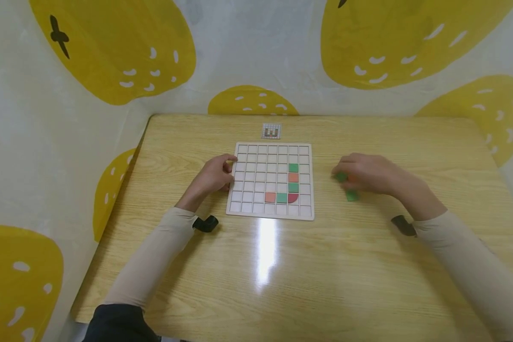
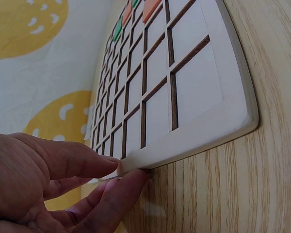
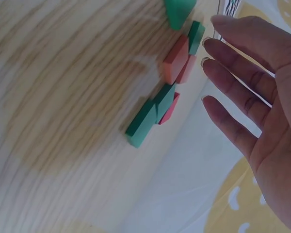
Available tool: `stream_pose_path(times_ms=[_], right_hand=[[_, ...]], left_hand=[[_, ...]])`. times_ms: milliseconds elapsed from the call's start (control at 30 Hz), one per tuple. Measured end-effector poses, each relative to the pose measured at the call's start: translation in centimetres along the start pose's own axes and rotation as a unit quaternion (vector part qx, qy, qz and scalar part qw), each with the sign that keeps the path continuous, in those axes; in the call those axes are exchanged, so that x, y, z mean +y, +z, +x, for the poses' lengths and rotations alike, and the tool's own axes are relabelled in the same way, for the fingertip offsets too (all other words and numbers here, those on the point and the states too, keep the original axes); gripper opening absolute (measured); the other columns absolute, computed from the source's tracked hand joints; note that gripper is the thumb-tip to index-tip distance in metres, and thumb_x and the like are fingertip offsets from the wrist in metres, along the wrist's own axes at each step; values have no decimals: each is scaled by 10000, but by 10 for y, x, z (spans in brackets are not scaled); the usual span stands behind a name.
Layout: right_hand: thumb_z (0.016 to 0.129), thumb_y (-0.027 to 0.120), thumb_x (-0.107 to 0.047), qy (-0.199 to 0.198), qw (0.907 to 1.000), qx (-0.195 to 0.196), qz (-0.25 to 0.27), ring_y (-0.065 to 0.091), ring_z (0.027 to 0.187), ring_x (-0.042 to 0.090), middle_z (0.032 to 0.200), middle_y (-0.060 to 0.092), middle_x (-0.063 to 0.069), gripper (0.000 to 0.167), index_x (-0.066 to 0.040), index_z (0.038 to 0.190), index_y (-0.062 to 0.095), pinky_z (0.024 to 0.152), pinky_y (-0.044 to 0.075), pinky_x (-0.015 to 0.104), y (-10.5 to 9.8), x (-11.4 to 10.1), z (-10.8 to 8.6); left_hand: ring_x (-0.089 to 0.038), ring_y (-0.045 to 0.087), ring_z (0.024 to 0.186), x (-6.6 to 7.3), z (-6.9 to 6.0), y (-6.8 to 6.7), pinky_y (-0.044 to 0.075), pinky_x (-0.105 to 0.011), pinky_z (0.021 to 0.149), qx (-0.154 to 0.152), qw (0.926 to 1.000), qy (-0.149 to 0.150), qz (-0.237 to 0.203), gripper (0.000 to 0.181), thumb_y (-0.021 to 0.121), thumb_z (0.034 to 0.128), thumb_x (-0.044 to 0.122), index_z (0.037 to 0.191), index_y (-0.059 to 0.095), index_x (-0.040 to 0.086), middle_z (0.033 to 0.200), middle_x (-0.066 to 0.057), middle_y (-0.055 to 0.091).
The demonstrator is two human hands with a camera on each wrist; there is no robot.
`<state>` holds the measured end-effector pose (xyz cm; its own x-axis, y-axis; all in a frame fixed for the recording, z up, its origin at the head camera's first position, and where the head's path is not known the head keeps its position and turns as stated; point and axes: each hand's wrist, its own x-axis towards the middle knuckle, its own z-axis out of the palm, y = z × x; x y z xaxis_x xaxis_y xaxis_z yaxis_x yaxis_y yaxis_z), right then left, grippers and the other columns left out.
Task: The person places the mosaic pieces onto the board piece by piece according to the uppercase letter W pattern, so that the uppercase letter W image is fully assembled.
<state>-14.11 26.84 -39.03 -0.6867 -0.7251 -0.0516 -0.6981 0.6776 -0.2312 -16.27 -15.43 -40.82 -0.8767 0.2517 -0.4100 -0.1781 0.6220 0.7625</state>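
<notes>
A white grid board (image 1: 241, 214) lies on the table, with several green, orange and red tiles in its cells. At its left edge is my left hand (image 1: 215, 175). Its fingertips (image 2: 109, 167) touch the board's side in the left wrist view. My right hand (image 1: 367, 173) hovers over loose tiles to the right of the board. In the right wrist view its fingers (image 3: 237, 73) are loosely extended, and no tile shows in them. Beside them lie an orange tile (image 3: 176, 60), a green tile (image 3: 141, 124) and a red tile (image 3: 169, 109). From the head, the hand partly hides these.
A small pattern card (image 1: 271, 131) lies just behind the board. Wood-grain table (image 1: 222, 275) extends around everything. Behind it hangs a pale sheet (image 1: 256, 52) with yellow fruit prints. Black wrist mounts (image 1: 206, 223) stick out near both cuffs.
</notes>
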Motion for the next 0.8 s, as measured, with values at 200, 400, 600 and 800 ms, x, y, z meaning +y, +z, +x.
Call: stream_pose_path(times_ms=[200,400,600,800], right_hand=[[777,819,-48,-48,9999,156,36,643,949,247,1060,688,46,317,-113,1073,728,730,584,436,1,4,-2],[762,815,-4,-58,9998,204,-30,644,942,261,1046,684,61,323,-104,1056,727,739,588,441,0,2,-2],[759,827,4,-26,9996,247,-159,650,935,262,1036,694,67,320,-103,1046,735,759,592,429,3,1,1],[775,840,-48,16,9995,243,-224,653,925,247,1029,702,51,291,-116,1042,744,744,594,417,4,-1,3]], left_hand=[[-272,556,908,-1,1,0,624,-335,666,17,10000,-13,-6,594,618,914,-68,1472,486,86,1093,-165,521],[-275,559,905,0,0,0,623,-340,669,12,10000,-18,-7,585,619,923,-62,1471,488,92,1100,-168,522],[-279,556,912,0,0,0,621,-337,670,-3,10000,-40,4,587,621,920,-66,1469,491,97,1107,-169,525],[-279,559,915,1,0,0,620,-335,670,8,10000,-55,31,584,618,921,-66,1468,492,95,1103,-168,527]])
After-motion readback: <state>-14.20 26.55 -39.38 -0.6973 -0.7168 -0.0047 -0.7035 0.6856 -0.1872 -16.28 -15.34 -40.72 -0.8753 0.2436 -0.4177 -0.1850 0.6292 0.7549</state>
